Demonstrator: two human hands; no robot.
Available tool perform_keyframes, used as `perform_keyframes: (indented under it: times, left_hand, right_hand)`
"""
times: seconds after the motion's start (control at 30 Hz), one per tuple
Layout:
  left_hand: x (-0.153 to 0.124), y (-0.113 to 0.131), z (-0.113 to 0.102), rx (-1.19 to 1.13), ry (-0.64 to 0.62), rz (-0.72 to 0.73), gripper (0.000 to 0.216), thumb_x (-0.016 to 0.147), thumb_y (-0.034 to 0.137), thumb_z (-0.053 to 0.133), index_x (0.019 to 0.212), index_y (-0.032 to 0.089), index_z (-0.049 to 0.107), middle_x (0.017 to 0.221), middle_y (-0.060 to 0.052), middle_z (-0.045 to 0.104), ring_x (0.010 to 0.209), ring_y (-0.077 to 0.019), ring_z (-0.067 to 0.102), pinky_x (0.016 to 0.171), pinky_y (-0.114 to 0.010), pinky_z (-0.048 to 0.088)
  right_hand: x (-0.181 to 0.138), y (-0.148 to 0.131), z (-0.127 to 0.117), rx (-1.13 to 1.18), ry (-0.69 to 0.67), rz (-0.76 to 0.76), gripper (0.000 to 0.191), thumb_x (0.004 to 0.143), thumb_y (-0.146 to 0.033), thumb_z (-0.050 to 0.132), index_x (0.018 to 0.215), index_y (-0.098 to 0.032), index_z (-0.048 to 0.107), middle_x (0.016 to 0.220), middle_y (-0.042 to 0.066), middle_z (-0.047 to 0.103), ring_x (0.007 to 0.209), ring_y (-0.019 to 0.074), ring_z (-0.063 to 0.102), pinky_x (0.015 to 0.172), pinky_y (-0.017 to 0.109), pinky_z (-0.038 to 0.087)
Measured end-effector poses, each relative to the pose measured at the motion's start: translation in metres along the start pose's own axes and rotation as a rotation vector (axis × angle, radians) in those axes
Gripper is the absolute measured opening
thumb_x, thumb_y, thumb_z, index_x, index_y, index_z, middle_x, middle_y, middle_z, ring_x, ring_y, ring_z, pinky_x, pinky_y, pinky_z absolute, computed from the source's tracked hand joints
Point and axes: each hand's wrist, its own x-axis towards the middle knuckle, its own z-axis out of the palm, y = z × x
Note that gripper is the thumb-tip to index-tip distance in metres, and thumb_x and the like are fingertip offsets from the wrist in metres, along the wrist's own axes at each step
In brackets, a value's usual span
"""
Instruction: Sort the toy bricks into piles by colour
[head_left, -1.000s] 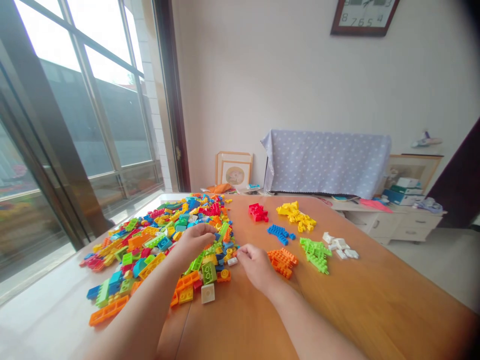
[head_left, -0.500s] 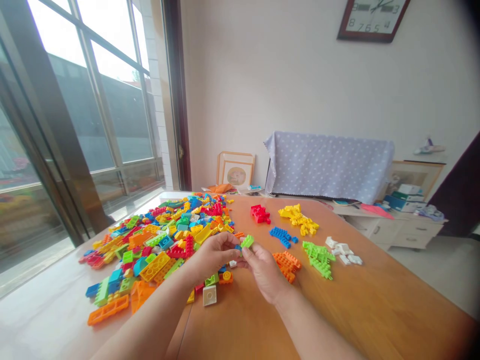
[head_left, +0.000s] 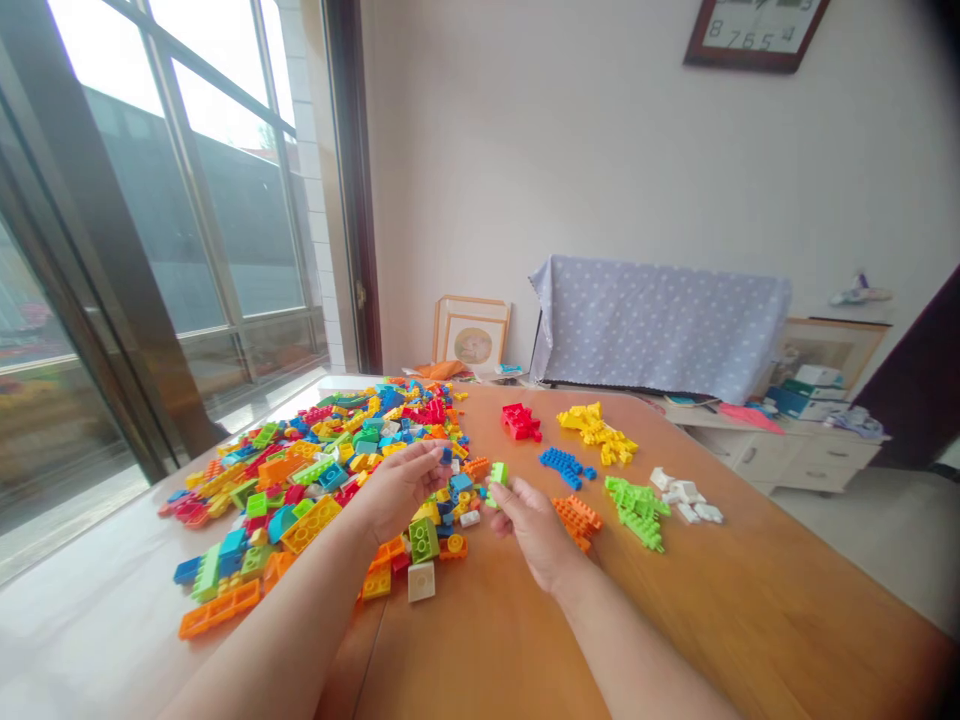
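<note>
Over the wooden table point(head_left: 480, 640), forearms point(head_left: 289, 600) converging, left hand point(head_left: 405, 485) pinches a blue brick point(head_left: 446, 456), right hand point(head_left: 527, 522) a green brick point(head_left: 498, 476).

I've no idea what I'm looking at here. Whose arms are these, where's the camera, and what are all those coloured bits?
No machine here: these are a person's bare arms, seen by a camera worn on their head, looking forward and down. On the table, a big mixed pile of toy bricks lies on the left. To the right are smaller groups, one colour each: red bricks, yellow bricks, blue bricks, orange bricks, green bricks and white bricks. The right hand holds a light green brick; the left hand seems to pinch a small blue piece, though little of it shows.
</note>
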Motion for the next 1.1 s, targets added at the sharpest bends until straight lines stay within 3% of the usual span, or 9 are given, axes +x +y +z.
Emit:
perform_keyframes:
  times: [0.2,0.4,0.57,0.73,0.93,1.1]
  left_hand:
    - [0.001,0.001,0.002,-0.115,0.042,-0.054,0.014,0.087,0.026,0.074,0.091,0.014,0.068,0.078,-0.006,0.07,0.068,-0.0124,0.066,0.067,-0.024,0.056]
    - [-0.001,-0.002,0.007,-0.05,0.03,-0.066,0.023,0.088,0.036,0.074,0.094,0.015,0.066,0.08,-0.005,0.069,0.067,-0.0114,0.064,0.068,-0.024,0.054]
    - [-0.005,-0.012,0.014,0.283,-0.098,0.037,0.036,0.083,0.041,0.079,0.107,0.018,0.067,0.091,-0.002,0.068,0.077,-0.0118,0.063,0.076,-0.025,0.052]
    - [-0.005,-0.026,0.02,0.665,-0.212,0.217,0.036,0.082,0.038,0.076,0.11,0.019,0.061,0.088,-0.001,0.066,0.08,-0.0156,0.062,0.071,-0.026,0.05]
    - [-0.005,-0.038,0.024,0.914,-0.264,0.445,0.022,0.087,0.027,0.066,0.107,0.021,0.059,0.098,-0.004,0.068,0.088,-0.0179,0.066,0.079,-0.031,0.054]
    - [-0.007,-0.036,0.024,0.972,-0.254,0.485,0.036,0.088,0.027,0.064,0.123,0.022,0.056,0.11,-0.006,0.07,0.099,-0.0198,0.069,0.088,-0.033,0.056]
  right_hand:
    - [0.002,0.01,-0.001,-0.254,-0.019,-0.045,0.039,0.08,-0.053,0.076,0.097,-0.019,0.067,0.086,0.002,0.073,0.08,0.019,0.063,0.073,0.029,0.046]
    - [0.007,0.027,0.0,-0.621,0.084,-0.094,0.046,0.08,-0.056,0.075,0.108,-0.02,0.07,0.073,-0.001,0.063,0.067,0.0162,0.055,0.062,0.027,0.04]
    - [0.003,0.014,0.004,-0.312,0.06,-0.146,0.041,0.089,-0.057,0.065,0.099,-0.019,0.07,0.086,0.003,0.069,0.079,0.0183,0.063,0.07,0.029,0.047]
    - [-0.004,-0.005,0.008,-0.044,0.027,-0.073,0.044,0.088,-0.06,0.066,0.102,-0.018,0.067,0.082,0.001,0.068,0.07,0.0144,0.06,0.063,0.026,0.046]
    - [-0.005,-0.009,0.012,0.044,0.047,-0.008,0.042,0.076,-0.048,0.079,0.1,-0.017,0.066,0.08,0.001,0.068,0.069,0.0131,0.06,0.063,0.025,0.045]
    - [0.0,-0.017,0.002,-0.008,0.132,-0.039,0.034,0.072,-0.043,0.078,0.093,-0.018,0.067,0.077,0.001,0.069,0.066,0.0139,0.061,0.061,0.025,0.046]
